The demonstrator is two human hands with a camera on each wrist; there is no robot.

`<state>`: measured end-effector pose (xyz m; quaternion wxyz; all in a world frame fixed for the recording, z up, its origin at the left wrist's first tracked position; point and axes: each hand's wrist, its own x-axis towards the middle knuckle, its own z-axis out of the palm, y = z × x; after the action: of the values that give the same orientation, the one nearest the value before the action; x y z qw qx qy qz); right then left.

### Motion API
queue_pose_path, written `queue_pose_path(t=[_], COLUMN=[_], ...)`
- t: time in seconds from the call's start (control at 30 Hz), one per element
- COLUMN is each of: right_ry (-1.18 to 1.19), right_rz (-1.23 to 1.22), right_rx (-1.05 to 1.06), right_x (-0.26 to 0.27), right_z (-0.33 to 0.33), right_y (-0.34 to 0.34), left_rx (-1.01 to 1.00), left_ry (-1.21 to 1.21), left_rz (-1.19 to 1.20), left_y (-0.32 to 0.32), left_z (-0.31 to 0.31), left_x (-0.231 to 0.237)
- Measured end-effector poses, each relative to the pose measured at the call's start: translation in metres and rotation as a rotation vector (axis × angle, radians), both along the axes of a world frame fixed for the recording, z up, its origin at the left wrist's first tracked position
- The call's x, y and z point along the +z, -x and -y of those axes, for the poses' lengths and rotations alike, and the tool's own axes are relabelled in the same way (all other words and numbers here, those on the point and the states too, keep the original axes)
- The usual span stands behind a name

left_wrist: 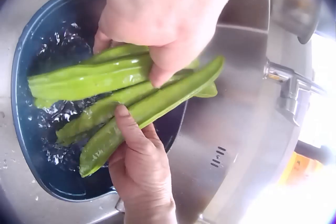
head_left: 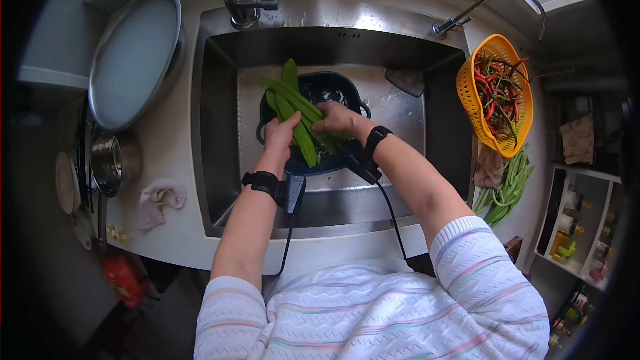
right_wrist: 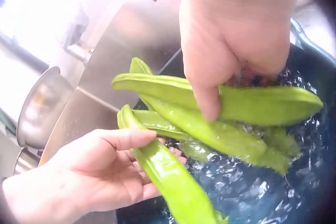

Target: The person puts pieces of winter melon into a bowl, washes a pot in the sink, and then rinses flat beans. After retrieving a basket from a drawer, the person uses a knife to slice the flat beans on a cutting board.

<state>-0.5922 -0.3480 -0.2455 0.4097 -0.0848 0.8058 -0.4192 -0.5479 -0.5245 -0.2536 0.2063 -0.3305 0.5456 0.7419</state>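
Several long, flat green bean pods (head_left: 305,143) lie across a dark blue basin (left_wrist: 23,56) with water in it, inside the sink. My left hand (head_left: 280,135) comes in from the left and pinches one pod (right_wrist: 170,174), thumb on top and fingers beneath. From the right, my right hand (head_left: 339,120) grips other pods (left_wrist: 152,108), its thumb laid along one of them. The pods' far ends stick out past the basin rim towards the back of the sink. Some of the near ends dip into the rippled water.
The steel sink (head_left: 227,120) surrounds the basin, with a faucet (head_left: 247,0) behind. On the right stand a yellow basket (head_left: 465,87) of red and green chilies and a heap of long green beans (head_left: 510,190). A cloth (head_left: 160,203) and metal pot (head_left: 110,163) are on the left.
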Motion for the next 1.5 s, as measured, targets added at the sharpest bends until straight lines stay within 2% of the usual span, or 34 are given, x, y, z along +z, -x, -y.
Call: queue_pose_path(t=[0.03, 0.07, 0.13, 0.17, 0.2, 0.27, 0.37, 0.4, 0.47, 0.5, 0.53, 0.6, 0.63, 0.7, 0.73, 0.77, 0.83, 0.87, 0.93, 0.97, 1.0, 1.03, 1.07, 1.13, 1.2, 1.27, 1.3, 1.33, 1.37, 1.4, 1.43, 1.47, 1.5], right_ry=[0.063, 0.059, -0.104, -0.212, -0.186, 0.008, 0.060, 0.059, -0.259, -0.191, -0.192, 0.156, 0.155, 0.126, 0.129, -0.005, -0.220, -0.221, -0.042, 0.106, 0.106, 0.082, 0.056, -0.009, -0.046, -0.078, -0.113, -0.120, -0.015, 0.088, 0.182, 0.182, 0.175], right_rz=[0.032, 0.033, -0.350, -0.420, -0.321, 0.070, 0.163, 0.165, -0.350, -0.250, -0.251, -0.004, -0.004, 0.017, 0.022, -0.113, -0.475, -0.475, -0.466, -0.381, -0.379, -0.375, -0.371, -0.431, -0.508, -0.569, -0.632, -0.636, -0.519, -0.400, -0.438, -0.439, -0.333], right_rx=[-0.145, -0.144, -0.400, -0.348, -0.268, -0.159, -0.203, -0.205, -0.295, -0.366, -0.364, -0.482, -0.482, -0.339, -0.342, -0.431, -0.600, -0.592, -0.580, -0.648, -0.641, -0.715, -0.791, -0.794, -0.781, -0.749, -0.711, -0.708, -0.686, -0.660, -0.648, -0.646, -0.629], right_x=[0.003, 0.002, -0.007, -0.013, 0.002, 0.009, 0.003, 0.002, 0.000, 0.002, 0.003, 0.001, -0.003, -0.009, -0.009, -0.009, 0.005, 0.012, 0.014, 0.014, 0.017, 0.021, 0.024, 0.028, 0.034, 0.041, 0.044, 0.048, 0.051, 0.051, 0.049, 0.049, 0.056], right_z=[-0.007, -0.006, -0.004, 0.003, 0.009, 0.009, 0.003, 0.002, 0.002, 0.002, 0.005, 0.007, 0.006, 0.005, 0.004, 0.000, 0.002, 0.005, 0.007, 0.005, 0.003, -0.001, -0.006, -0.011, -0.014, -0.017, -0.018, -0.017, -0.015, -0.012, -0.005, -0.001, 0.004], right_y=[0.000, -0.002, -0.006, -0.011, -0.016, -0.012, -0.006, -0.007, -0.007, -0.007, -0.008, -0.013, -0.013, -0.012, -0.012, -0.009, -0.008, -0.009, -0.009, -0.009, -0.008, -0.007, -0.005, -0.005, -0.008, -0.009, -0.010, -0.011, -0.013, -0.016, -0.019, -0.021, -0.022], left_rx=[0.018, 0.020, 0.090, 0.094, 0.142, 0.187, 0.086, 0.084, 0.084, 0.116, 0.149, 0.134, 0.114, 0.144, 0.175, 0.173, 0.005, 0.013, -0.285, -0.385, -0.485, -0.530, -0.526, -0.271, -0.273, -0.181, -0.183, -0.126, -0.067, -0.062, -0.142, -0.224, -0.224], left_ry=[-0.035, -0.038, 0.200, 0.198, 0.104, 0.013, -0.092, -0.063, -0.036, -0.007, 0.021, -0.047, -0.110, -0.101, -0.089, -0.086, -0.178, -0.180, -0.049, 0.105, 0.260, 0.284, 0.283, 0.463, 0.613, 0.308, 0.303, 0.066, -0.172, -0.180, -0.099, -0.013, -0.011], left_rz=[-0.023, -0.021, -0.044, -0.046, -0.098, -0.149, 0.001, -0.014, -0.030, -0.080, -0.130, -0.060, 0.011, -0.011, -0.031, -0.031, -0.062, -0.061, -0.289, -0.332, -0.372, -0.340, -0.339, -0.053, 0.002, -0.050, -0.050, -0.043, -0.035, -0.035, -0.029, -0.022, -0.022], left_y=[-0.001, -0.001, 0.000, 0.000, 0.000, 0.000, 0.000, 0.000, 0.000, -0.001, -0.001, 0.000, 0.000, 0.001, 0.000, 0.001, 0.001, -0.002, -0.008, -0.010, -0.012, -0.010, -0.008, -0.005, -0.004, -0.003, -0.001, 0.002, 0.004, 0.006, 0.009, 0.012, 0.013], left_z=[-0.001, -0.003, -0.010, -0.011, -0.013, -0.011, 0.001, 0.001, -0.003, -0.006, -0.008, -0.002, 0.001, 0.001, 0.002, 0.003, 0.002, -0.003, -0.025, -0.032, -0.037, -0.039, -0.038, -0.029, -0.018, -0.016, -0.017, -0.018, -0.020, -0.020, -0.019, -0.018, -0.018], left_x=[0.001, 0.002, 0.003, 0.004, 0.003, 0.003, 0.013, 0.019, 0.025, 0.025, 0.026, 0.026, 0.025, 0.022, 0.021, 0.021, 0.026, 0.027, 0.043, 0.048, 0.049, 0.050, 0.050, 0.041, 0.024, 0.003, 0.004, 0.005, 0.006, 0.010, 0.016, 0.021, 0.020])
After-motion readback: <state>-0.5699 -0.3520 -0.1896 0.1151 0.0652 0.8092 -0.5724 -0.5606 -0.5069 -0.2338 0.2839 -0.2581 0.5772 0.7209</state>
